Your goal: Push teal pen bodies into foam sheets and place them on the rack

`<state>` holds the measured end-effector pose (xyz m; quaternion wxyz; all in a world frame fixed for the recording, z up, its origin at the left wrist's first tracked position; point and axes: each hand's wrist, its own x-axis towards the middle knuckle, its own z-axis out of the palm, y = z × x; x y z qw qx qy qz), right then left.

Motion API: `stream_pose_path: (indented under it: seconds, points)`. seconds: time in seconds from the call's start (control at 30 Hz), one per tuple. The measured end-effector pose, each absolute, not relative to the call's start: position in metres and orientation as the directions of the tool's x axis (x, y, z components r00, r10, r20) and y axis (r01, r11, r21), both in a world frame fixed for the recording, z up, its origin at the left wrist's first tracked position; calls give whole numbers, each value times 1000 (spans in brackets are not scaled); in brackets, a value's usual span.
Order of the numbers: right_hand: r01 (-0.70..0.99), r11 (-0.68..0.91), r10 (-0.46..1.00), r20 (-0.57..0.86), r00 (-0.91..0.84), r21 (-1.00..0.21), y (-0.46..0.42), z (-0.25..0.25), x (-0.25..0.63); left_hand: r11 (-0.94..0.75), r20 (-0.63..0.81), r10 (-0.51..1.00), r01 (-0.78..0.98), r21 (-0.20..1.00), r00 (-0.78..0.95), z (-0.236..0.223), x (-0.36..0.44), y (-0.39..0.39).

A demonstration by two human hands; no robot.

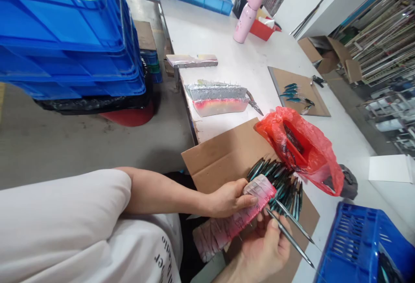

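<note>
— Nearest the camera is what?
— White sleeve [61,214] filling the near left corner, the biggest thing close by. From it a bare forearm runs right to the left hand [227,197].
— And the big things beyond?
— Blue crates [65,36] stacked far left on the floor, then the long white surface [223,36] running away to the far right. On its near end lies a sheet of brown cardboard [223,153], and a blue basket [356,244] sits at the near right corner.
— What lies on the cardboard?
— A red plastic bag [308,149], crumpled and open, with a heap of dark, teal-tinted pointed pieces [279,179] spilling from its mouth toward the hands.
— How are the hands?
— The left hand is curled, thumb on top, around the upper end of a pink and white foam block [233,220], which tilts from near left up to far right over the cardboard's near edge. The right hand [262,248], just below it, is closed, pinching two thin dark rods [292,231] that point to the right.
— Anything further off?
— A second pink foam block stuck with pins [218,97] mid-surface, a smaller cardboard sheet [298,90] with a few teal pieces on it, and a pink bottle [248,15] far off beside a red tray [262,30].
</note>
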<state>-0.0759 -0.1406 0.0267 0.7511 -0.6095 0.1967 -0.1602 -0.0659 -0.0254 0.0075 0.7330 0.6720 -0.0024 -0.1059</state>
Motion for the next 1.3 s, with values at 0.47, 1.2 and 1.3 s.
stream_pose_path:
  seconds: [0.47, 1.2, 1.3]
  points:
    - [-54, 291, -454, -188, 871, -955, -142, 24, -73, 187, -107, -184, 142, 972, 977, 7, -67, -25]
    - [-168, 206, -377, -236, 896, -964, -150, 15, -76, 505, -265, -258, 363, 783, 929, 6, -68, -25]
    - [-184, 163, -355, -232, 906, -969, -145, 18, -79, 551, -280, -293, 401, 732, 914, 6, -65, -22]
